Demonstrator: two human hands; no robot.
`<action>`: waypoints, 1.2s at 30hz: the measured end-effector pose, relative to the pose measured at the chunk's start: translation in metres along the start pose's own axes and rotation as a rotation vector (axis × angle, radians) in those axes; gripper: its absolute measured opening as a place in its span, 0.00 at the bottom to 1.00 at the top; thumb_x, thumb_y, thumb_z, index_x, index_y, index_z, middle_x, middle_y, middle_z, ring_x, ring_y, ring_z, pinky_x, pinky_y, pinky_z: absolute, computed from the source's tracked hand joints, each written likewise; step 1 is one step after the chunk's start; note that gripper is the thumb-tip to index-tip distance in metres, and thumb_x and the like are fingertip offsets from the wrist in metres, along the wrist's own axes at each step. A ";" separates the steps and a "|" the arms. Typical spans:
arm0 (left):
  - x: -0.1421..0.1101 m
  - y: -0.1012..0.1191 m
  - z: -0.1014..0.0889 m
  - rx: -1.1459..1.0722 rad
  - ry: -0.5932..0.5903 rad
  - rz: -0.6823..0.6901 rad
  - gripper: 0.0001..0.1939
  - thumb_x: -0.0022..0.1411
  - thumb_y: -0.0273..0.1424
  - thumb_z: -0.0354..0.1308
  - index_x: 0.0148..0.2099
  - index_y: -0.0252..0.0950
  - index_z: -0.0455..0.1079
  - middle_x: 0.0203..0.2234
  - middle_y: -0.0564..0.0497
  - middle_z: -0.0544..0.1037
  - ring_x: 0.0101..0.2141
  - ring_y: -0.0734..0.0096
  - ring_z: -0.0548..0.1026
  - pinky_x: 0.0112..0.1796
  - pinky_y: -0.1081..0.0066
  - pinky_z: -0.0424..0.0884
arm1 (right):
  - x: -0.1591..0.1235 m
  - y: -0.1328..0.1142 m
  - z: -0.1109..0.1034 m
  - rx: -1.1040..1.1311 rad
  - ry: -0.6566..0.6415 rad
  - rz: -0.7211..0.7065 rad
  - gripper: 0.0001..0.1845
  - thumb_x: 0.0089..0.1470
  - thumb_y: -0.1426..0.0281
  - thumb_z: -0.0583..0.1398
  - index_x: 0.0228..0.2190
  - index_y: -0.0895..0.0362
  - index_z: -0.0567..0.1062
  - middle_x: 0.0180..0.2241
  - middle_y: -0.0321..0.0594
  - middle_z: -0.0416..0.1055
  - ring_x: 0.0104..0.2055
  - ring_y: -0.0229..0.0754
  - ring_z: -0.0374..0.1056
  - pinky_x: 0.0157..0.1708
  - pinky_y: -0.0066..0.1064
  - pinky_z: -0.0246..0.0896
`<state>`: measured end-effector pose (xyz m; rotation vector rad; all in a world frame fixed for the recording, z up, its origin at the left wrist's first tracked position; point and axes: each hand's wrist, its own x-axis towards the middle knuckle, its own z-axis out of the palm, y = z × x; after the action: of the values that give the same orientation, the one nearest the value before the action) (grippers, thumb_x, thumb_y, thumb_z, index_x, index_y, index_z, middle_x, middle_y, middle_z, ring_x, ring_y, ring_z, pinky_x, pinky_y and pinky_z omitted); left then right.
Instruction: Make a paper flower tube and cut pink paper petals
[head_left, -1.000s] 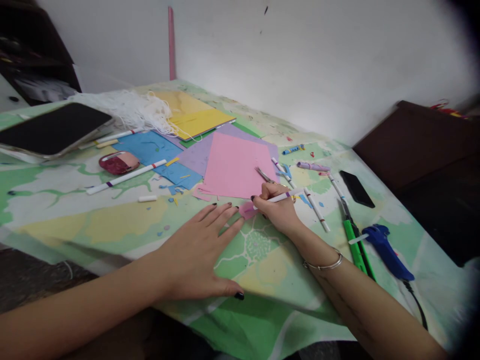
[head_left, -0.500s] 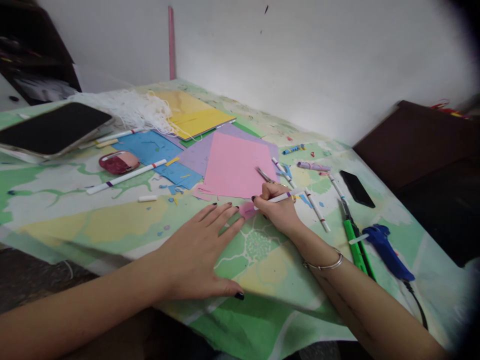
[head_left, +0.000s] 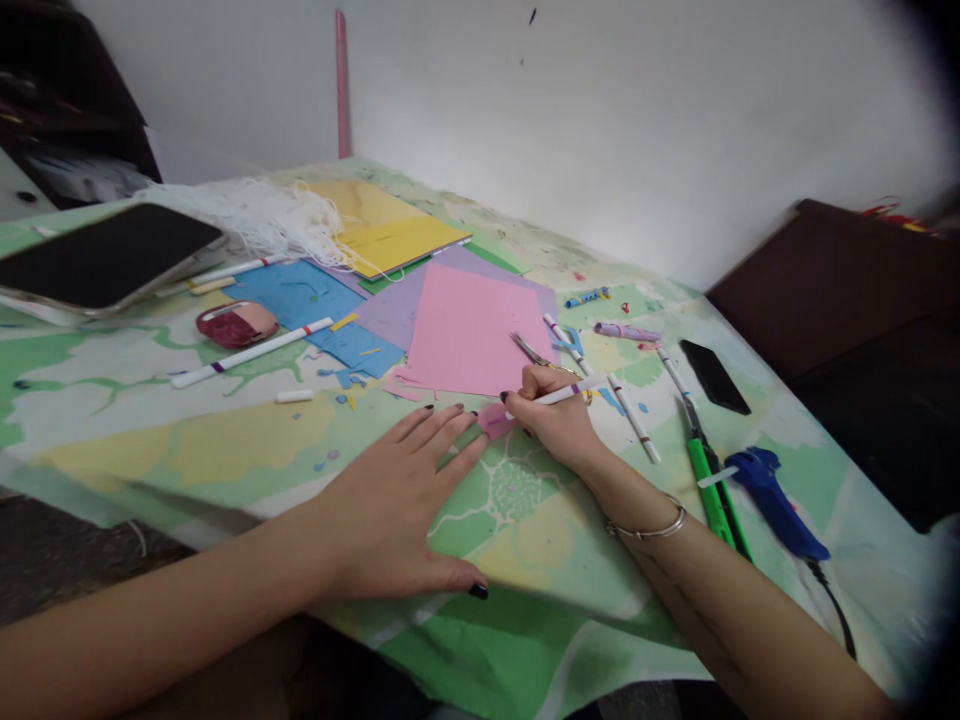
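My right hand (head_left: pixel 559 415) is closed around a white marker (head_left: pixel 559 395) with a purple band. Its tip meets a small pink paper piece (head_left: pixel 495 421) lying on the patterned tablecloth (head_left: pixel 225 450). Spread flat, my left hand (head_left: pixel 409 500) rests on the cloth, with its fingertips at the left edge of that piece. Behind my right hand a pair of small scissors (head_left: pixel 531 350) lies partly over a larger pink sheet (head_left: pixel 476 330); my hand hides its handles. Loose markers (head_left: pixel 634 420) lie just right of this hand.
A green-handled cutting tool (head_left: pixel 709 485), a corded blue glue gun (head_left: pixel 776 500) and a black phone (head_left: pixel 714 377) lie to the right. Leftward are a tablet (head_left: pixel 112 255), white string (head_left: pixel 262 220), a red case (head_left: pixel 237 323) and blue paper (head_left: pixel 322 310). Yellow sheets (head_left: pixel 405 240) lie farther back.
Almost nothing differs. Both hands keep their places, and the marker stays on the small pink piece; the view shifts very slightly.
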<state>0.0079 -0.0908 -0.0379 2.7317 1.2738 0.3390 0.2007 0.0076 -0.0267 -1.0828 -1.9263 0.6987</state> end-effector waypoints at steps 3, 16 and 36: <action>0.000 0.000 0.000 0.002 0.006 0.002 0.55 0.48 0.66 0.44 0.66 0.30 0.49 0.64 0.34 0.50 0.63 0.47 0.48 0.60 0.52 0.41 | 0.000 -0.001 0.000 0.002 -0.009 0.007 0.18 0.41 0.75 0.58 0.13 0.55 0.54 0.12 0.26 0.49 0.18 0.31 0.47 0.22 0.28 0.45; 0.000 0.001 -0.002 0.015 -0.011 -0.002 0.54 0.49 0.65 0.44 0.66 0.31 0.49 0.64 0.35 0.50 0.64 0.48 0.47 0.60 0.52 0.40 | -0.001 -0.002 -0.001 0.043 -0.032 0.012 0.17 0.39 0.77 0.58 0.13 0.55 0.53 0.12 0.26 0.50 0.17 0.30 0.46 0.21 0.27 0.43; 0.000 0.001 -0.002 -0.015 0.005 0.002 0.54 0.48 0.65 0.46 0.67 0.31 0.48 0.64 0.35 0.51 0.63 0.46 0.49 0.60 0.51 0.42 | 0.000 0.002 0.000 0.027 -0.024 0.028 0.17 0.40 0.75 0.57 0.13 0.55 0.53 0.12 0.26 0.48 0.18 0.31 0.46 0.20 0.28 0.43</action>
<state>0.0082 -0.0914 -0.0361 2.7217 1.2653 0.3536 0.2017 0.0081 -0.0281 -1.0916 -1.9196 0.7543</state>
